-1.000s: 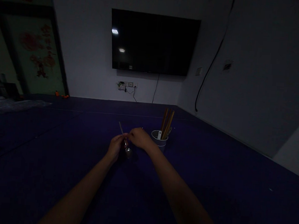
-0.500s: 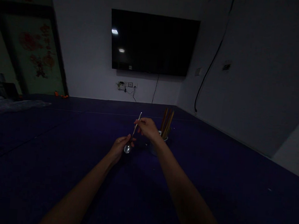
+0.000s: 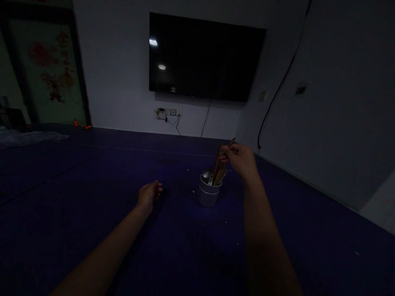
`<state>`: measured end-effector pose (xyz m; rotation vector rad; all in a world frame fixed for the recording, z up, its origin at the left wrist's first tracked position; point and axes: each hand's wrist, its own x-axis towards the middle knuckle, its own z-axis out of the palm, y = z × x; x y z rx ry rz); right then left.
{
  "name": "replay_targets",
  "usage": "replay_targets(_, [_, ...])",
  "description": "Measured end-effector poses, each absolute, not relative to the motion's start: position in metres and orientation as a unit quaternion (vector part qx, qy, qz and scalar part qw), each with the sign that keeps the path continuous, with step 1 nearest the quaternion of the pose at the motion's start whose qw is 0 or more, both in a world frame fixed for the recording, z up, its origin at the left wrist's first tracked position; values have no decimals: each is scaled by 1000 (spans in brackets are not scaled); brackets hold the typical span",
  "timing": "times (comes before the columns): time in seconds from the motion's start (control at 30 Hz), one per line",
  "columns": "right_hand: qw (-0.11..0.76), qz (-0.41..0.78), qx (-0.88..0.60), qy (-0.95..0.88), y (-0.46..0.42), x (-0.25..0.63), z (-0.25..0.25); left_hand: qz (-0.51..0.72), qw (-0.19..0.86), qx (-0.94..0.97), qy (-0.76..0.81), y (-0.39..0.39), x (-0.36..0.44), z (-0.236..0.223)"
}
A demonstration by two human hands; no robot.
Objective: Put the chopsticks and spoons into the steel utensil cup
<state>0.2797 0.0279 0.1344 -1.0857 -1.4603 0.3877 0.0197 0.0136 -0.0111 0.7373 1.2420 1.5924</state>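
Note:
A grey cup (image 3: 208, 196) stands upright on the dark blue surface, with several wooden chopsticks (image 3: 217, 161) leaning in it. The bowl of a metal spoon (image 3: 207, 174) shows at the cup's rim, its handle hidden inside. Above the cup, my right hand (image 3: 241, 161) has its fingers closed around the upper part of a chopstick, whose tip sticks out past the fingers. My left hand (image 3: 148, 195) is left of the cup, apart from it, with loosely bent fingers and nothing visible in them.
A television (image 3: 204, 57) hangs on the far wall above sockets (image 3: 168, 112) and cables. Clear plastic sheeting (image 3: 23, 139) lies at the far left. Small orange objects (image 3: 83, 126) sit by the door. Tiny pale bits dot the blue surface (image 3: 175, 255).
The spoon has gone from both hands into the cup, bowl up. My right hand has moved right onto a chopstick; my left hand has let go of the spoon and drawn slightly left.

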Motion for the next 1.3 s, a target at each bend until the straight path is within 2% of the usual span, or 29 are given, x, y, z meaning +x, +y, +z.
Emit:
replay_targets(0.43, [433, 264, -567, -649, 42, 267, 115, 638, 480, 318, 512, 14, 21, -11])
replay_targets(0.63, [423, 272, -563, -656, 43, 260, 109, 633, 470, 331, 518, 15, 21, -11])
replay_targets(1.03, [423, 231, -577, -659, 47, 248, 96, 633, 477, 324, 516, 13, 22, -9])
replay_targets(1.3, [373, 112, -619, -682, 52, 248, 91, 630, 476, 329, 518, 14, 23, -9])
